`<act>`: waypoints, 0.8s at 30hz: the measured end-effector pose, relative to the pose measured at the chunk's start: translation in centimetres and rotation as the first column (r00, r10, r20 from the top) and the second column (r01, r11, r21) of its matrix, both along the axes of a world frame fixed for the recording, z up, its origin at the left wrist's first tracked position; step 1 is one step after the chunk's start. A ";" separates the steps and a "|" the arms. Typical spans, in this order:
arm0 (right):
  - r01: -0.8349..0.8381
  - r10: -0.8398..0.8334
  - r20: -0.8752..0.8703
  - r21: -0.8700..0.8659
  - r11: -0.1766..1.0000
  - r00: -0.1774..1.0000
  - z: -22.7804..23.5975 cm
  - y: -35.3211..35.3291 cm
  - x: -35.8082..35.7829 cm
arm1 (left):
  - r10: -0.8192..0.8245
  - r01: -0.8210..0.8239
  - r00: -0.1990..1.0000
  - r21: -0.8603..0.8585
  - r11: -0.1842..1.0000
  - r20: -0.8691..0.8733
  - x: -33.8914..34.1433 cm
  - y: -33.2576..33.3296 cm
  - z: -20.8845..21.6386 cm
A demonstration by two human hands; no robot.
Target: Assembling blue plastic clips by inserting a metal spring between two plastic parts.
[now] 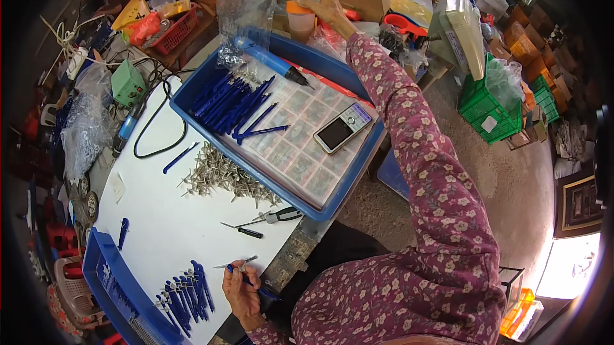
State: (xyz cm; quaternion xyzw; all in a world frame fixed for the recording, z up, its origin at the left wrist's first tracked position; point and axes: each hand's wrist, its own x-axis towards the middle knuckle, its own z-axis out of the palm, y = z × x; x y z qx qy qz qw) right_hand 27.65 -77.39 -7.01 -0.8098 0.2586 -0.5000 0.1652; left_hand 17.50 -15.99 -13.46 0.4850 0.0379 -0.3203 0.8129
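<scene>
Arm (412,127) outstretched, right hand (329,11) is at an orange-topped cup (300,24), grip unclear; left hand (243,297) pinches a blue piece (246,278).

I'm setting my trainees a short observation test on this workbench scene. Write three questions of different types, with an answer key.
1. Where does the mobile phone lie?
a) inside the green crate
b) in the large blue tray
c) in the red basket

2. True or false: the heap of small metal pieces lies inside the large blue tray.

3. What is each hand at: the left hand and the right hand?

Key
1. b
2. False; it lies on the white tabletop, beside the tray.
3. The left hand holds a blue-handled piece with metal parts; the right hand is at an orange-topped container, though its grip is hard to judge.
</scene>
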 end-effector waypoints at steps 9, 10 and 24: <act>-0.131 0.184 -0.215 0.240 0.962 0.959 -0.1 0.1 0.4 | -0.038 0.038 0.999 -0.037 0.999 0.001 0.1 0.2 0.1; -0.139 0.174 -0.151 0.217 0.966 0.973 -0.3 0.5 0.5 | -0.030 0.029 0.999 -0.031 0.999 -0.017 0.1 0.2 0.2; -0.180 0.204 -0.098 0.211 0.961 0.974 -0.1 2.9 -0.5 | 0.031 -0.030 0.998 0.003 1.000 -0.056 0.1 -0.1 0.4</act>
